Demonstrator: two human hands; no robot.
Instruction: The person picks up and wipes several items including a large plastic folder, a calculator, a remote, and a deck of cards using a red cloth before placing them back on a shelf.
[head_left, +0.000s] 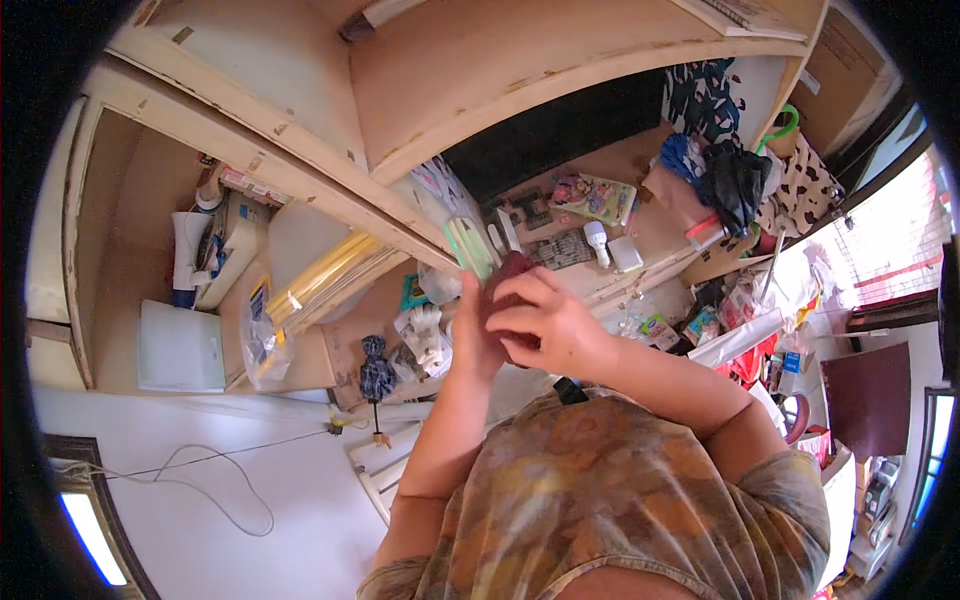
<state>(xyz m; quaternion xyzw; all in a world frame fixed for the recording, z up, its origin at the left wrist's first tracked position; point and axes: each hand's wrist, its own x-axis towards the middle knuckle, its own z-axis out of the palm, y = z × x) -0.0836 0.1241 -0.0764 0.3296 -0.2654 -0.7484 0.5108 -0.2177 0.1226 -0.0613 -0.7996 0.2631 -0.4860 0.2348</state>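
Note:
My left hand (478, 330) is closed around the lower end of a pale green translucent plastic case (469, 244), which sticks up past the thumb. A dark red cloth (517, 264) is bunched between my two hands and covers part of what they hold. The curled fingers of my right hand (544, 319) grip this cloth against the left palm. Behind the hands, a desk shelf carries a dark keyboard (561, 249), a white LED bulb (597, 241), a small white box (625, 253) and a colourful children's picture sheet or book (596, 196).
Wooden shelving (405, 217) rises close before me, its post beside the green case. At left are a white megaphone (187, 255), yellow plastic-wrapped rolls (326, 277) and a folded dark umbrella (375, 367). Black plastic bags (735, 184) and clutter pile up at right.

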